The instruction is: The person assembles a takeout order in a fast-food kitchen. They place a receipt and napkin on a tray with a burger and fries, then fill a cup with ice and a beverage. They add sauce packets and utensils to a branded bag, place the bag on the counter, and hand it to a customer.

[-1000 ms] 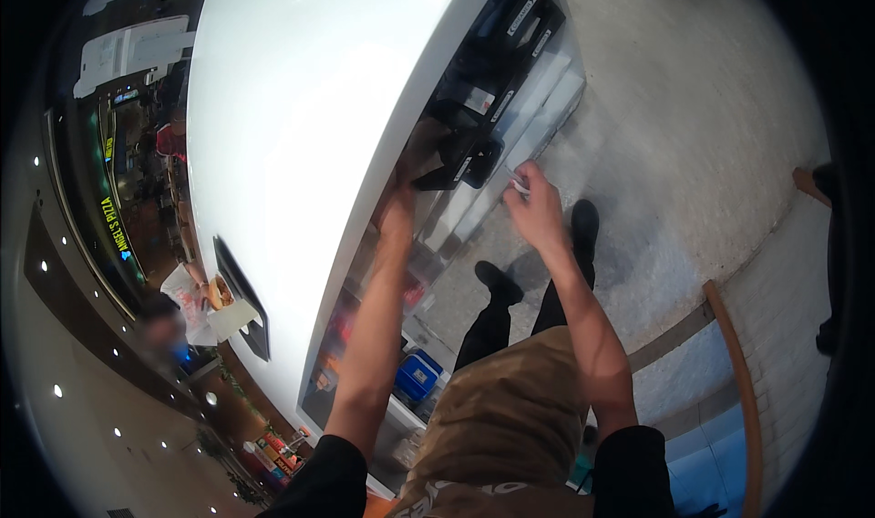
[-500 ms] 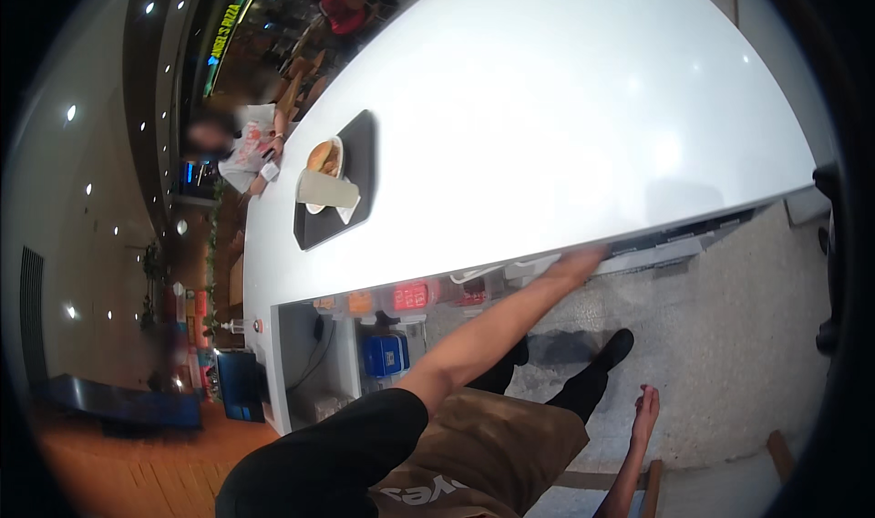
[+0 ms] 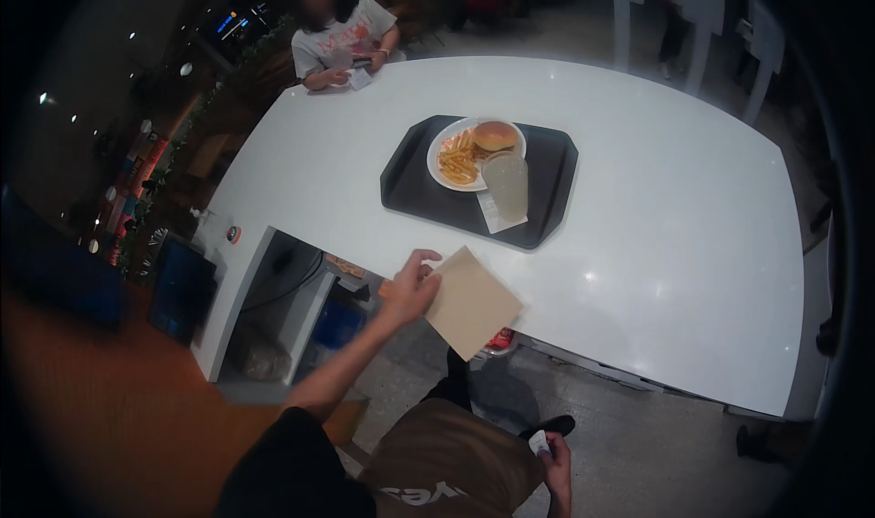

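My left hand [image 3: 415, 285] grips a square tan paper napkin [image 3: 474, 304] by its left edge, held over the near edge of the white counter. Low at the right, in front of my brown apron, my right hand [image 3: 557, 463] pinches a small white packet or slip [image 3: 540, 442]. Beyond the napkin a dark tray [image 3: 550, 167] rests on the counter. On it a white plate [image 3: 440, 137] carries fries [image 3: 458, 160] and a burger [image 3: 495, 135]. A pale, cloudy cup [image 3: 506, 185] overlaps the plate's edge, with a white paper [image 3: 501, 219] beside it.
The white counter [image 3: 674, 208] curves around in front of me. Across it a person [image 3: 344, 39] leans on the far edge, holding something white. An open shelf [image 3: 273, 295] lies under the counter's left end, near a dark screen [image 3: 182, 290].
My left hand has come up from beneath the counter's edge and now has the napkin. The white item now shows in my right hand. My view has turned, bringing the tray to the middle.
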`<state>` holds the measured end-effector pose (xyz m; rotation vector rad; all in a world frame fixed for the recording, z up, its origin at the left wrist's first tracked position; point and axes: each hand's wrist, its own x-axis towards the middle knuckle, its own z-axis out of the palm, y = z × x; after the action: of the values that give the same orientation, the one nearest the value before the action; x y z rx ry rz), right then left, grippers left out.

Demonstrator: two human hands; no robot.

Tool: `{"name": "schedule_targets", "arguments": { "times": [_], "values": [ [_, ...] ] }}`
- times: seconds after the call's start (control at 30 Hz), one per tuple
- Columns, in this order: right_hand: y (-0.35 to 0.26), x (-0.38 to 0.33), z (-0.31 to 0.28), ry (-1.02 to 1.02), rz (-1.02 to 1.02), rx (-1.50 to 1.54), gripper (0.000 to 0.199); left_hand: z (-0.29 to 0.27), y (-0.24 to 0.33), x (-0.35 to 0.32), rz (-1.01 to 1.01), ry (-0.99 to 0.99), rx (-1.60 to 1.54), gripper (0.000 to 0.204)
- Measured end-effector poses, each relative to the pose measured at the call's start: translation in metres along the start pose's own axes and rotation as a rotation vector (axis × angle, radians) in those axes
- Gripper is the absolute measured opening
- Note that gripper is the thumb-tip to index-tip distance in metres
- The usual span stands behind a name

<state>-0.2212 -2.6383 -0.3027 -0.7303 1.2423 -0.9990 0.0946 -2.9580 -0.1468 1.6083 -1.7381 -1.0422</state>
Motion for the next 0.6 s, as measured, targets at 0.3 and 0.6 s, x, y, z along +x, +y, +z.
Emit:
{"name": "schedule_targets", "arguments": {
  "times": [0.3, 0.6],
  "values": [
    [-0.236, 0.309, 0.308, 0.159, -0.701, -0.369, 0.03, -0.159, -0.076, 0.258, 0.121, -0.109, 0.413, 0.017],
    [-0.238, 0.358, 0.321, 0.578, -0.934, -0.856, 0.014, -0.165, -0.075, 0.303, 0.367, -0.083, 0.317, 0.019]
  ]
}}
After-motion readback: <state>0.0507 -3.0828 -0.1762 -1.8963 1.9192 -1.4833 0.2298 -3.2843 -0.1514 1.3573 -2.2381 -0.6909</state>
